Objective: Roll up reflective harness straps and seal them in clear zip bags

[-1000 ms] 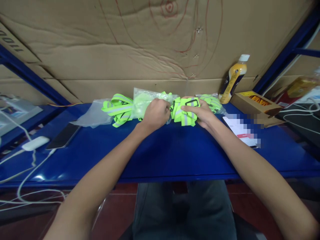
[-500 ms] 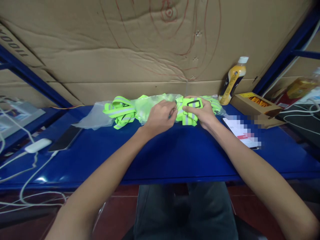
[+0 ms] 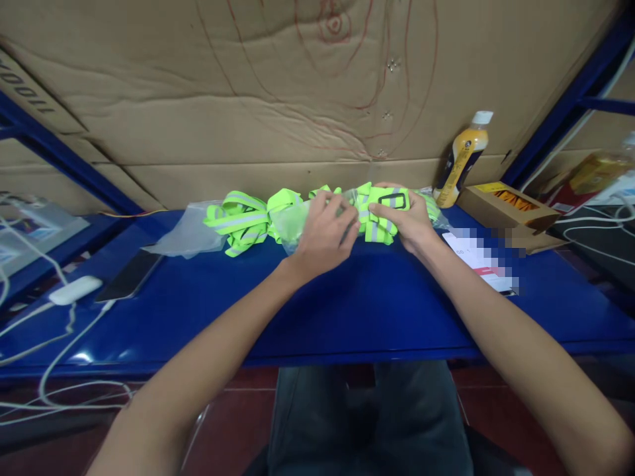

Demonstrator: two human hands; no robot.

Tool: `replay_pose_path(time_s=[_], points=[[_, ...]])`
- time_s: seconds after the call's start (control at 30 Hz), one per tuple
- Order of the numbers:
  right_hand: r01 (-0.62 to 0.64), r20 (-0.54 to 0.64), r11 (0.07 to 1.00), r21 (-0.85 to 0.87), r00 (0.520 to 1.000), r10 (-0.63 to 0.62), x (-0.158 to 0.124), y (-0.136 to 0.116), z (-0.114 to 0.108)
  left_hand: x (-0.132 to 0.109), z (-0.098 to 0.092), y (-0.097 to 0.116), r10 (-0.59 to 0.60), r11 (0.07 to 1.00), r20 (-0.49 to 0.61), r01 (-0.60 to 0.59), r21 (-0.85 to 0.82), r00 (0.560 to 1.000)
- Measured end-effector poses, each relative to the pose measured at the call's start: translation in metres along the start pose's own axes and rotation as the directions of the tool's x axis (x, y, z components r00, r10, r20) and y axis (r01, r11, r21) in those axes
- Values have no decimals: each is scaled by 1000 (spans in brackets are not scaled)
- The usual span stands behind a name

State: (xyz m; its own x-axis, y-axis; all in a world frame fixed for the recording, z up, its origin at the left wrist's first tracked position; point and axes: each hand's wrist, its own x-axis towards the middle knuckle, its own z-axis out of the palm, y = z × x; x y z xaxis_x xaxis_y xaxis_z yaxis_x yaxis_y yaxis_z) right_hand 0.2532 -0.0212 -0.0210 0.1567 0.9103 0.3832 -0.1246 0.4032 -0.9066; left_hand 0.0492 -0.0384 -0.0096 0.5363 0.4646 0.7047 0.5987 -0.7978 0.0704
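Observation:
My right hand [image 3: 414, 218] grips a folded neon-green reflective strap [image 3: 380, 228] with grey stripes, its thumb on the front just below a black rectangular buckle [image 3: 392, 201]. My left hand [image 3: 328, 228] is beside it, fingers curled over a clear plastic bag [image 3: 290, 223]; its fingertips are partly hidden. The bag stretches from under the left hand towards the folded strap. Left of the hands lies a loose heap of the same green strapping [image 3: 243, 221]. More green strapping [image 3: 432, 208] shows behind my right hand.
Another clear bag [image 3: 191, 231] lies at the left, near a dark phone [image 3: 131, 274] with a white cable. To the right are a lit phone [image 3: 479, 261], a yellow drink bottle [image 3: 461, 158] and an open cardboard box [image 3: 510, 211]. Cardboard [image 3: 173, 125] backs the blue table [image 3: 307, 317].
My left hand's fingers have spread from a tight pinch and the bag has slid lower around them. My right hand has shifted slightly right with the folded strap.

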Motion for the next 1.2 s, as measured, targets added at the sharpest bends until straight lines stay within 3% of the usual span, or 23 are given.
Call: replay_pose_path(time_s=[0.07, 0.13, 0.23, 0.33, 0.47, 0.57, 0.7, 0.83, 0.93, 1.07, 1.2], points=[[-9, 33, 1000, -14, 999, 10, 0, -4, -1, 0, -3, -2, -30, 996, -95, 38, 86, 995], [-18, 81, 1000, -20, 996, 19, 0, -6, -2, 1, -5, -4, -45, 996, -96, 51, 69, 994], [4, 88, 1000, -24, 996, -2, -1, -8, -3, 0, -5, -8, -13, 1000, 41, 13, -3, 999], [31, 70, 999, -20, 997, -30, -1, -8, -3, -1, -2, -11, 35, 998, 146, -41, 43, 989], [59, 80, 998, -13, 995, -57, -3, -8, 0, -1, 0, -10, -111, 977, 129, 84, 194, 985], [73, 106, 994, -75, 992, -65, -6, -9, 2, -3, 4, -10, -189, 966, 135, 159, 205, 973], [81, 165, 981, -174, 985, -52, -7, -12, 2, -6, 7, -12, -142, 987, 220, 119, 111, 965], [77, 159, 976, -201, 986, -45, -6, -16, 1, -5, 1, -9, -154, 983, 212, 129, 129, 965], [86, 225, 964, -251, 974, -28, -7, -19, 0, -2, -5, -5, -153, 983, 210, 127, 132, 965], [214, 334, 893, -396, 940, -77, -11, -17, 3, -3, -1, -4, -154, 985, 283, 125, 119, 947], [274, 338, 846, -457, 933, -120, -15, -8, 8, -9, 11, -5, -50, 988, 307, 3, 153, 951]])
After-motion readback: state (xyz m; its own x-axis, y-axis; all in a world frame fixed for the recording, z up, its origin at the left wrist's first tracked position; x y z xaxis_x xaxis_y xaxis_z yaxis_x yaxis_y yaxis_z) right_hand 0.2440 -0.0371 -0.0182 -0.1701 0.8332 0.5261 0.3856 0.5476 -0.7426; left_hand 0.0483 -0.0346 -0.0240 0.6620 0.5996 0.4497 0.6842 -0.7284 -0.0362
